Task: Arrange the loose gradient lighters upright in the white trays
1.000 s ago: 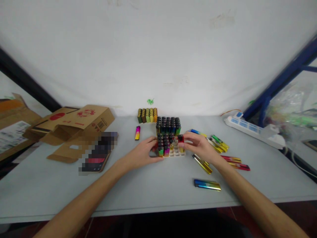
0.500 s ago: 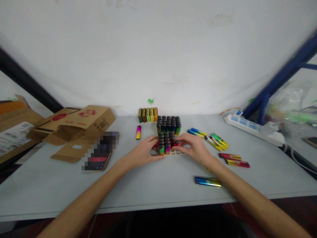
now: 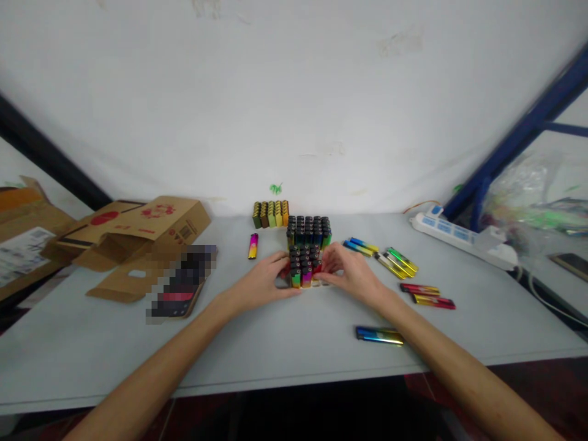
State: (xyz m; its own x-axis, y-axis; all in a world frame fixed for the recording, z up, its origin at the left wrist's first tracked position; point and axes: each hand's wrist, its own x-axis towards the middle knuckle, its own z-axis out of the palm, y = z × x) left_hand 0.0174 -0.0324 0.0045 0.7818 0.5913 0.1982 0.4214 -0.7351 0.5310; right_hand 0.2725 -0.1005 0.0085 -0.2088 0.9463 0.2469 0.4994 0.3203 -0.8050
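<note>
In the head view, upright lighters with black tops (image 3: 307, 263) stand in rows in a white holed tray (image 3: 319, 285). My left hand (image 3: 261, 283) is curled around the tray's left side, thumb along its front edge; a bit of red shows by its fingers. From the right, my right hand (image 3: 351, 269) pinches a red lighter (image 3: 317, 268) against the end of the third row. The fingers partly hide this lighter. Directly behind stands another block of upright black-topped lighters (image 3: 309, 229).
Loose lighters lie on the right: blue-yellow (image 3: 361, 246), green-yellow (image 3: 402, 262), red-gold (image 3: 427, 296) and blue-gold (image 3: 379, 335). A pink-yellow lighter (image 3: 253, 246) and a yellow-green lighter block (image 3: 271, 214) stand left of centre. Further out are a phone (image 3: 184, 288), cardboard box (image 3: 160, 217) and power strip (image 3: 463, 239).
My right hand has moved the red lighter left and in against the row in the tray. The left hand stays at the tray's side. The whole view has shifted slightly.
</note>
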